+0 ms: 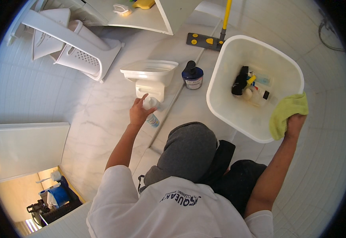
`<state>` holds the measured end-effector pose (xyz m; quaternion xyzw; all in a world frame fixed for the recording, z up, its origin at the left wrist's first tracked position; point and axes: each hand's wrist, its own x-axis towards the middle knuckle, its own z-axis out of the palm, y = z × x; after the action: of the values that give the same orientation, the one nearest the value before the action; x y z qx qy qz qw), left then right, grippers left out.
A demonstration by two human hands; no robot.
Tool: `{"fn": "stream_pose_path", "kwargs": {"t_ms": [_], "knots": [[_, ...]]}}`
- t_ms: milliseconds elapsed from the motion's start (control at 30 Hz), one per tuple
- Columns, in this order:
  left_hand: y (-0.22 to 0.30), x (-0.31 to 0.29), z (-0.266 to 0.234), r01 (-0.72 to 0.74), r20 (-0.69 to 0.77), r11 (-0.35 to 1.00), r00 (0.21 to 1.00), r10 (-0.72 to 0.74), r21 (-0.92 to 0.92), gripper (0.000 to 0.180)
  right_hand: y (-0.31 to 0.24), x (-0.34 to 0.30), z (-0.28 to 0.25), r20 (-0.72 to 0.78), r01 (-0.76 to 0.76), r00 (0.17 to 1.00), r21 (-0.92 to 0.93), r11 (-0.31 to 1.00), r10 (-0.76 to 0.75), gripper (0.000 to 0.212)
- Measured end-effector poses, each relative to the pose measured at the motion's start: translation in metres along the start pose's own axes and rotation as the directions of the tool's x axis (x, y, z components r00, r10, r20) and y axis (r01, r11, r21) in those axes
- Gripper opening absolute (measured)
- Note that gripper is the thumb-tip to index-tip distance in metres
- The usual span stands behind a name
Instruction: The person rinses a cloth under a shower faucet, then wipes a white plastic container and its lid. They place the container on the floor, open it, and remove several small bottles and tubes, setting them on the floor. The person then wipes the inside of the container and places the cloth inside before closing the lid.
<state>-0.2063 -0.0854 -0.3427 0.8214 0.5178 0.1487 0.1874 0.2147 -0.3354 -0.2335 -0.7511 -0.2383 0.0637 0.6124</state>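
Observation:
My left hand has its thumb and fingers around a small bottle with a white top, just above the pale floor. Beside that hand lies a white plastic piece with a shallow tray shape and a slotted lower part. On the right, my right hand grips a yellow-green cloth, which drapes over the near right rim of a large white tub. Inside the tub are several small bottles and a black item.
A dark blue pump bottle stands left of the tub. Behind it rests a flat mop head with a yellow handle. A white rack with perforated baskets lies tilted at far left. A brush sits in the open cabinet.

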Motion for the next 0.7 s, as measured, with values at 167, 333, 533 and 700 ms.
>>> {"fn": "stream_pose_path", "kwargs": {"t_ms": [167, 333, 533, 700], "knots": [[-0.018, -0.018, 0.005, 0.021, 0.032, 0.997, 0.999, -0.018, -0.080, 0.093, -0.002, 0.001, 0.002, 0.001, -0.011, 1.000, 0.054, 0.998, 0.011, 0.027], [-0.033, -0.028, 0.024, 0.056, -0.033, 0.991, 0.998, -0.060, -0.118, 0.098, -0.006, 0.000, 0.005, 0.020, -0.030, 0.999, 0.038, 0.999, 0.029, 0.033], [-0.034, -0.035, 0.022, -0.148, -0.083, 0.980, 0.987, 0.137, -0.137, 0.105, -0.012, -0.005, 0.000, -0.002, -0.038, 0.999, 0.037, 0.999, 0.038, 0.036], [-0.043, -0.031, -0.006, -0.268, -0.535, 0.940, 0.837, 0.117, -0.213, 0.083, -0.013, -0.004, -0.002, 0.090, 0.033, 0.995, 0.094, 0.995, -0.041, 0.033]]}}
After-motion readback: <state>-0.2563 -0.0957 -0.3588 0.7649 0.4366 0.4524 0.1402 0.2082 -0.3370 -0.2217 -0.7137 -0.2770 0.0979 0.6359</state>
